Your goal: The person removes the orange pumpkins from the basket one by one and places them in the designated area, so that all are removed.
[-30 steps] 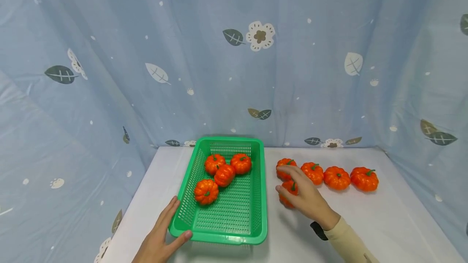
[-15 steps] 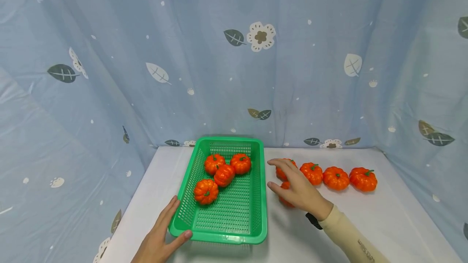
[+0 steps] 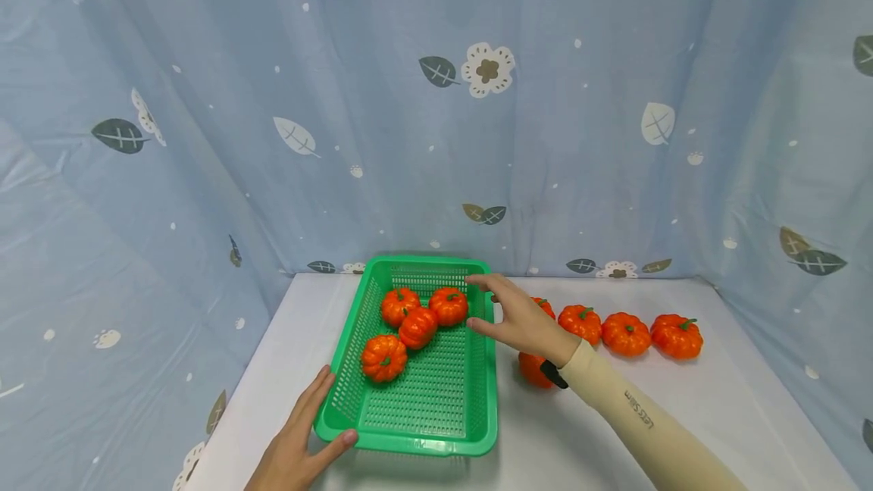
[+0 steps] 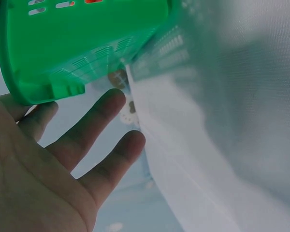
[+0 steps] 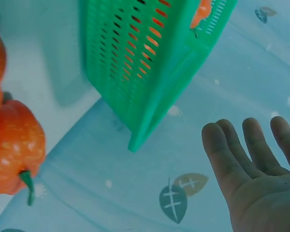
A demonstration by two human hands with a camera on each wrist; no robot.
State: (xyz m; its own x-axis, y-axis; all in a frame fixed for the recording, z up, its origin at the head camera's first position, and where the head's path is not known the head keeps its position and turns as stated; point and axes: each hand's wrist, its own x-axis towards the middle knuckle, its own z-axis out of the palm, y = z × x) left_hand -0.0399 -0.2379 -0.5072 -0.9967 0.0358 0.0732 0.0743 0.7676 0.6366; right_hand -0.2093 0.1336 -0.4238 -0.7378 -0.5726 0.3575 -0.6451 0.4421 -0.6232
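Observation:
A green plastic basket [image 3: 483, 400] holds several small orange pumpkins, among them one pumpkin [image 3: 449, 307] near its right wall. My left hand [image 3: 300, 438] rests at the basket's near left corner, thumb by the front rim and fingers spread along the left side. In the left wrist view those fingers [image 4: 89, 128] are stretched out. My right hand [image 3: 521, 320] hovers over the basket's right rim, fingertips just right of that pumpkin and apart from it. The right wrist view shows nothing in its palm [image 5: 266, 198].
Right of the basket, a pumpkin [image 3: 580, 324], a second pumpkin [image 3: 627, 334] and a third pumpkin [image 3: 677, 336] form a row on the white table [image 3: 743, 415]. Another pumpkin [image 3: 534, 371] lies under my right wrist. A blue patterned curtain [image 3: 382, 135] closes off the back.
My right hand has moved left, from over the loose pumpkins to over the basket's right rim, holding nothing. The left hand and basket have stayed in place.

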